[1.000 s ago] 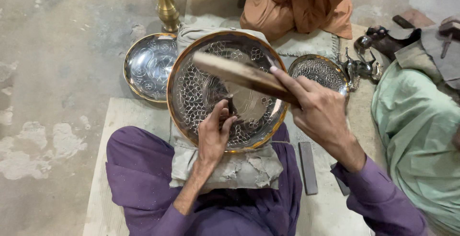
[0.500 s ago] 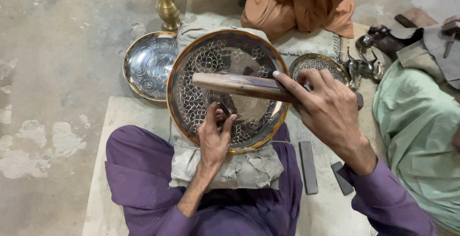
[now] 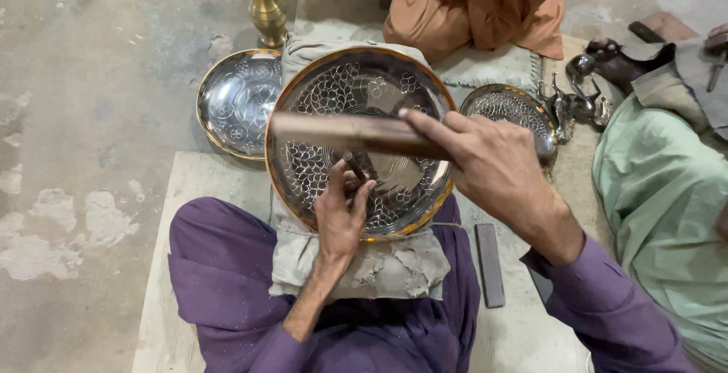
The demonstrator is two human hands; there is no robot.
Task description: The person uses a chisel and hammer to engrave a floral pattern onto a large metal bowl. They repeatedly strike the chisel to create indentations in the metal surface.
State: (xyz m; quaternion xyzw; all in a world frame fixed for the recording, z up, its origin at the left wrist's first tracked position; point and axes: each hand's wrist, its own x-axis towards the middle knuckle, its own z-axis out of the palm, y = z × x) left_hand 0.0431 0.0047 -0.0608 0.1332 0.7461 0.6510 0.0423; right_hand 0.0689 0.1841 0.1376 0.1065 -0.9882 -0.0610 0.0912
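Observation:
A large round engraved metal tray [image 3: 334,85] with a gold rim rests tilted on a cloth pad [image 3: 379,271] in my lap. My left hand [image 3: 340,214] sits on the tray's lower middle, pinching a thin dark chisel [image 3: 355,167] whose tip touches the tray. My right hand [image 3: 493,164] grips a long wooden mallet [image 3: 334,132], held level across the tray just above the chisel's top.
A second engraved tray [image 3: 235,100] lies at the left, a smaller bowl [image 3: 509,108] at the right. A brass stand [image 3: 265,9] rises behind. A dark bar [image 3: 489,263] lies on the board. Seated people in orange [image 3: 485,1] and green [image 3: 660,191] are close by.
The mallet has swung down from a raised slant to level, just above the chisel. My left hand has stayed on the tray with the chisel.

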